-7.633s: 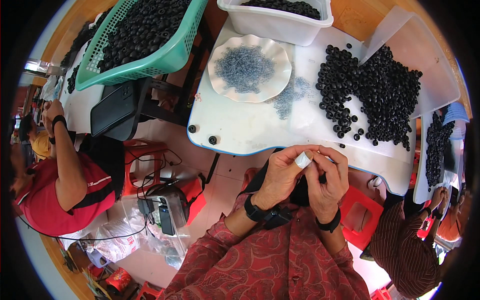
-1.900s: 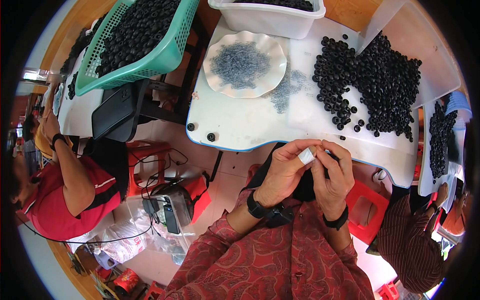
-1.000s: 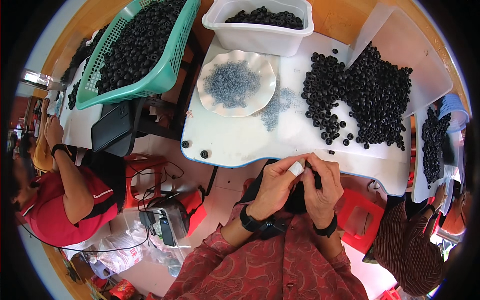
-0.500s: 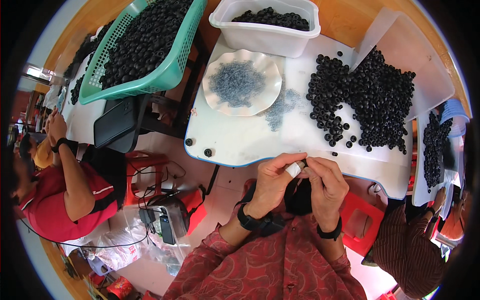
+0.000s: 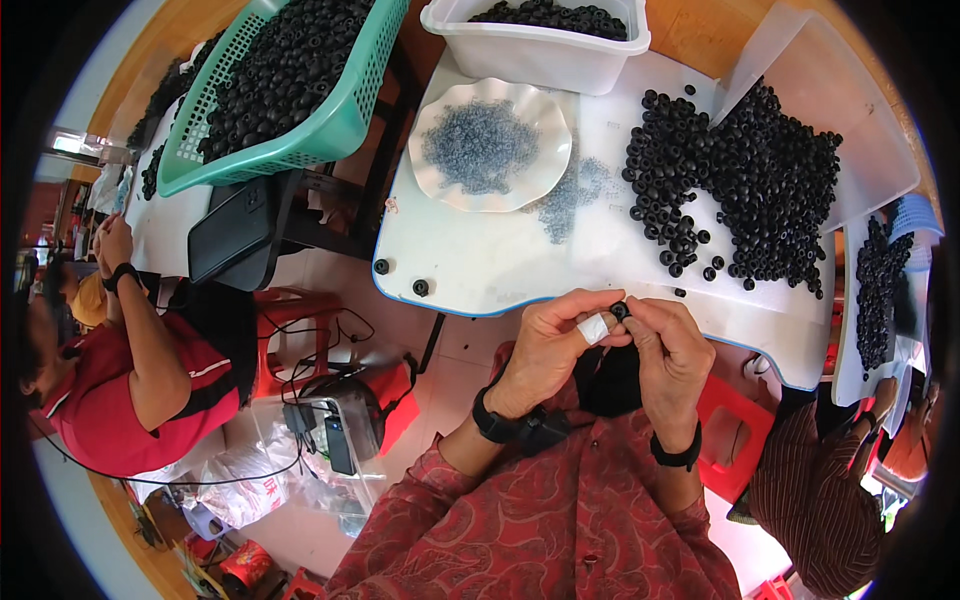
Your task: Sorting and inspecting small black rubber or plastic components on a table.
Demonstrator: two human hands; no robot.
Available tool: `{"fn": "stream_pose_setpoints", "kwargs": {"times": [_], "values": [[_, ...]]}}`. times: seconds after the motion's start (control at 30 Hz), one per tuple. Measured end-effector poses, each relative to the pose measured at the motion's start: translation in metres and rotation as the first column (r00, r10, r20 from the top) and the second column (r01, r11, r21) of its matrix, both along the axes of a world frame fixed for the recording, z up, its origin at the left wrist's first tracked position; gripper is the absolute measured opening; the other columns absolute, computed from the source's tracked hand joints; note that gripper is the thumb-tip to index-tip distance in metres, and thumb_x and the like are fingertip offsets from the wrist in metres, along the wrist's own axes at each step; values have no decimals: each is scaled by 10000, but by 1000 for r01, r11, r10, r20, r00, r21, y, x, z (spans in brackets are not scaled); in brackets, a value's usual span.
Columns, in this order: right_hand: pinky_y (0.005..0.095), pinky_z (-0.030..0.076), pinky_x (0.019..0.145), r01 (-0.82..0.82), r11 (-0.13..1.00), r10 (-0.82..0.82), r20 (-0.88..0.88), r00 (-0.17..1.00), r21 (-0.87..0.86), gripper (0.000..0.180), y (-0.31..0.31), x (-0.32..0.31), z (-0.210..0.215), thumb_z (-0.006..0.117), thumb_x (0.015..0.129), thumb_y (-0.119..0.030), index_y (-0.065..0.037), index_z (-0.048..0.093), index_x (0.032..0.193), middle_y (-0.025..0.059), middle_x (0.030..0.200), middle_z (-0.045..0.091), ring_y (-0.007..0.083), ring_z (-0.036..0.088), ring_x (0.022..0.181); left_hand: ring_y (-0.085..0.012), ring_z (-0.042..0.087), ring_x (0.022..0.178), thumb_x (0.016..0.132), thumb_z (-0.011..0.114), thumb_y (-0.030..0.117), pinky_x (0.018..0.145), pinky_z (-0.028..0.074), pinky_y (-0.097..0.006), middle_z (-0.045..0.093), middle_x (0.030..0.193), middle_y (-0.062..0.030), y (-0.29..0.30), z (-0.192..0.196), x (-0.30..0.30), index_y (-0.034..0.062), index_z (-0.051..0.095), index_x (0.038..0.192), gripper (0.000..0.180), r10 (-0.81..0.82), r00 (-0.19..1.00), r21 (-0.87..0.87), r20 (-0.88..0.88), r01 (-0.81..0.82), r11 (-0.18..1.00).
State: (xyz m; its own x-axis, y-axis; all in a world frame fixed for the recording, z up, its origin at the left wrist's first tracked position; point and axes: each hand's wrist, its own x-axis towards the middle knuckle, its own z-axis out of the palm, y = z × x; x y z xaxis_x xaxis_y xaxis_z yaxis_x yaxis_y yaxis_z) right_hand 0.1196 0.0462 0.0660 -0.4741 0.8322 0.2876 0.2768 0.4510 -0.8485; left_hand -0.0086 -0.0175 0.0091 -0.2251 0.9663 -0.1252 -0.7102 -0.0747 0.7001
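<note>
Black ring [image 5: 619, 310], small and round, is pinched between the fingertips of both hands just over the near edge of the white desk [image 5: 480, 260]. The left hand [image 5: 555, 345] is curled, its fingers pressed onto the ring, and one finger is wrapped in white tape [image 5: 593, 328]. The right hand [image 5: 670, 355] is closed against the ring from the other side, fingertips touching those of the left. A dark band is worn on each wrist.

A large heap of black rings [image 5: 745, 190] is spread on the desk beyond the hands, with a few strays lying near it. A white scalloped plate [image 5: 545, 125] holding small grey beads [image 5: 480, 145] is set left of the heap, and more beads are scattered just beside it. A white tub [image 5: 540, 55] and a green basket [image 5: 330, 130], both filled with black rings, are placed farther back. Two single rings [image 5: 400, 277] lie near the desk's left edge. A person in a red shirt [image 5: 110, 390] is seated at the far left.
</note>
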Motion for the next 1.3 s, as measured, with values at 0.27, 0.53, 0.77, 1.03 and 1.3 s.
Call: {"fn": "stream_pose_setpoints", "kwargs": {"times": [0.27,0.53,0.77,1.03,1.3], "values": [[234,506,596,-20,998,24,53,998,-58,139,5,-2,0,641,879,57,25,684,1007,101,963,656,129,658,723,-121,653,847,937,581,-4,769,574,-262,653,987,-58,2,7,-11,-22,643,1173,244,-1,970,-83,-244,-20,996],[268,513,637,-56,998,57,-13,998,41,166,26,-19,-27,651,842,69,17,684,997,121,906,664,186,654,737,-132,669,786,911,598,-27,706,558,-236,663,952,-75,19,17,-28,-19,669,1117,218,48,823,-92,-566,-121,988],[326,459,640,7,975,-3,-17,1000,220,195,41,-37,-49,668,777,94,4,689,949,89,840,587,232,577,741,-162,679,765,856,571,-110,644,575,-263,662,913,-112,41,14,-38,-25,683,1057,245,52,600,-95,-798,-210,973],[344,359,687,68,959,-80,33,996,274,172,49,-39,-60,713,728,47,-63,698,859,33,795,552,204,537,743,-186,668,698,827,579,-120,595,554,-274,650,881,-136,50,4,-39,-19,688,1053,271,102,405,9,-909,-224,975],[356,344,689,76,945,-138,178,974,318,171,47,-37,-54,698,721,26,-69,704,863,30,788,528,210,532,770,-257,620,714,815,625,-60,619,496,-338,617,840,-134,53,2,-34,7,706,1046,254,160,208,109,-965,-235,966]]}}
